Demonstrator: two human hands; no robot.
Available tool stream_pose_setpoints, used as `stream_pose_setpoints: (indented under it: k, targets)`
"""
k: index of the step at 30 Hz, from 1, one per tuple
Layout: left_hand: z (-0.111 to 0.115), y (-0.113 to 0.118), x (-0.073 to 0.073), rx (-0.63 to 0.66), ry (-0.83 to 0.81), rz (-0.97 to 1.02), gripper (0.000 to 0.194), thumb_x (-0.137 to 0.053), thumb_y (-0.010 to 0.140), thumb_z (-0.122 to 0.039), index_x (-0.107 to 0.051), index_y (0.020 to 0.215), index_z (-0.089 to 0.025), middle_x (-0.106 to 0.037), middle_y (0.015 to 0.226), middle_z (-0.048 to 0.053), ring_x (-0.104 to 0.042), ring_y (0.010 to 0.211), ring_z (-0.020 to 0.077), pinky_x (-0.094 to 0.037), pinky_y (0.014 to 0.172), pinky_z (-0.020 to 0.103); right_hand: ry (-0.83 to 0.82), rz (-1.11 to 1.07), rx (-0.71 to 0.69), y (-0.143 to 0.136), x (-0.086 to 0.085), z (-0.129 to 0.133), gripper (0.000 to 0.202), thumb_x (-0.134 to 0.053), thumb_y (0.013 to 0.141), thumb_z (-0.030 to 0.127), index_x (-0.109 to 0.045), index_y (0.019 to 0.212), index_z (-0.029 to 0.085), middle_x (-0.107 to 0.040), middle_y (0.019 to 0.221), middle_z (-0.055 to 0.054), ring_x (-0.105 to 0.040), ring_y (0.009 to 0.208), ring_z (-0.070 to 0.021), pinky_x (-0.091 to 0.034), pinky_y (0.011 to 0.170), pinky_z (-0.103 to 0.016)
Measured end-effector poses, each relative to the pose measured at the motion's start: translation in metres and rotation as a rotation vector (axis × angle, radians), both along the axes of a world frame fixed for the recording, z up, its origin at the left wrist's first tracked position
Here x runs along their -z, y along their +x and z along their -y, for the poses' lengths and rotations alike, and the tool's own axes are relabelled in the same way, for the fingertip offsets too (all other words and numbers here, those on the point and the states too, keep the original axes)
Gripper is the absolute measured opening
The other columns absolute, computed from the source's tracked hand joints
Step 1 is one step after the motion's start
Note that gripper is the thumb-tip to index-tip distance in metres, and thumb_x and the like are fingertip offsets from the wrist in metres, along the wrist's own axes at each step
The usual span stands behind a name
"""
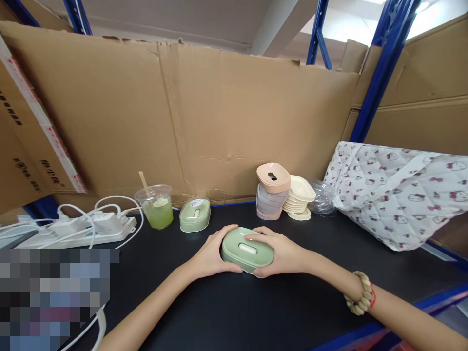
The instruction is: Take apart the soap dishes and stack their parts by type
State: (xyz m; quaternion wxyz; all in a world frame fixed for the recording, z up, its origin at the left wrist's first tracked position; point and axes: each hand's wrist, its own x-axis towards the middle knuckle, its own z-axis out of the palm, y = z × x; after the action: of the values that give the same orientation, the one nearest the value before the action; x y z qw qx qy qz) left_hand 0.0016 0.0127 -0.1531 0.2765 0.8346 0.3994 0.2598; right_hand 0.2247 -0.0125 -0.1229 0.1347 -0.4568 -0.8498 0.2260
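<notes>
Both hands clasp a green box (247, 250) at the centre of the frame, low on the black worktop (234, 312). The left hand (212, 256) cups its left end, fingers curled round the side; the right hand (283, 253) wraps the right end, with its fingers (256, 237) lying over the lid edge. Both sets of fingers press against the box, neither spread. The box rests on or just above the worktop; which one cannot be told.

The step in hand looks like seating or pressing the lid onto its base. The next move would call for even pressure at both ends so the lid sits flush all round.

A second green box (195, 214) stands behind, left of centre, beside a cup (155, 207) of green drink. A power strip (76, 229) lies at the left. Right of centre are a stack with a pink lid (272, 191) and cream trays (299, 197), then a patterned cloth (398, 195) at the right.
</notes>
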Motion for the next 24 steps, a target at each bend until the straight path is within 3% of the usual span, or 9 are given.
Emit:
stream_pose_setpoints:
  k: [5,11,14,16,18,21,24]
  targets:
    - [-0.004,0.000,0.001,-0.020,-0.142,0.072,0.093,-0.079,0.055,-0.040,-0.033,0.135,-0.024,-0.041,0.128,0.009,-0.040,0.118,0.0262,-0.031,0.103,0.044,0.013,-0.065,0.025,0.004,-0.004,0.005,0.073,-0.071,0.062,0.043,-0.048,0.129,0.026,-0.043,0.129,-0.010,-0.047,0.116,-0.0263,-0.034,0.101,-0.042]
    - [-0.003,-0.001,0.002,-0.029,-0.134,0.034,0.101,-0.080,0.053,-0.042,-0.030,0.138,-0.025,-0.040,0.129,0.009,-0.038,0.119,0.0290,-0.029,0.103,0.048,0.054,-0.116,-0.002,0.011,0.003,0.008,0.058,-0.066,0.068,0.043,-0.053,0.122,0.025,-0.047,0.123,-0.010,-0.051,0.110,-0.0251,-0.038,0.097,-0.041]
    - [-0.003,-0.001,0.002,-0.037,-0.098,-0.003,0.099,-0.080,0.052,-0.042,-0.033,0.137,-0.024,-0.039,0.130,0.008,-0.036,0.120,0.0293,-0.029,0.103,0.046,0.171,-0.279,-0.053,0.017,0.003,0.005,0.044,-0.051,0.080,0.046,-0.055,0.116,0.021,-0.053,0.116,-0.011,-0.053,0.109,-0.0234,-0.041,0.095,-0.039]
    - [-0.002,0.000,0.001,-0.022,-0.063,-0.028,0.096,-0.079,0.055,-0.043,-0.033,0.138,-0.025,-0.042,0.127,0.008,-0.037,0.118,0.0282,-0.027,0.104,0.046,0.345,-0.357,-0.023,0.022,-0.006,0.004,0.042,-0.045,0.083,0.049,-0.056,0.113,0.021,-0.054,0.116,-0.011,-0.051,0.111,-0.0246,-0.041,0.095,-0.041]
    - [-0.001,0.000,0.000,0.013,-0.021,-0.047,0.095,-0.077,0.060,-0.043,-0.029,0.141,-0.027,-0.044,0.124,0.007,-0.038,0.118,0.0268,-0.025,0.105,0.046,0.613,-0.385,0.111,0.029,-0.022,0.001,0.042,-0.051,0.079,0.050,-0.056,0.111,0.024,-0.051,0.120,-0.011,-0.046,0.117,-0.0272,-0.038,0.097,-0.045]
    - [0.001,0.002,-0.001,0.058,0.054,-0.099,0.082,-0.073,0.066,-0.043,-0.036,0.137,-0.028,-0.043,0.126,0.006,-0.037,0.120,0.0260,-0.024,0.106,0.044,1.000,-0.422,0.471,0.048,-0.048,-0.017,0.043,-0.062,0.071,0.049,-0.057,0.106,0.025,-0.039,0.129,-0.012,-0.037,0.124,-0.0299,-0.034,0.100,-0.048]
    - [0.003,0.004,0.000,0.055,0.113,-0.180,0.057,-0.069,0.073,-0.041,-0.052,0.125,-0.027,-0.043,0.128,0.006,-0.037,0.121,0.0252,-0.026,0.106,0.042,1.082,-0.456,0.737,0.073,-0.058,-0.048,0.046,-0.064,0.068,0.050,-0.058,0.103,0.021,-0.037,0.127,-0.015,-0.035,0.124,-0.0312,-0.035,0.097,-0.050]
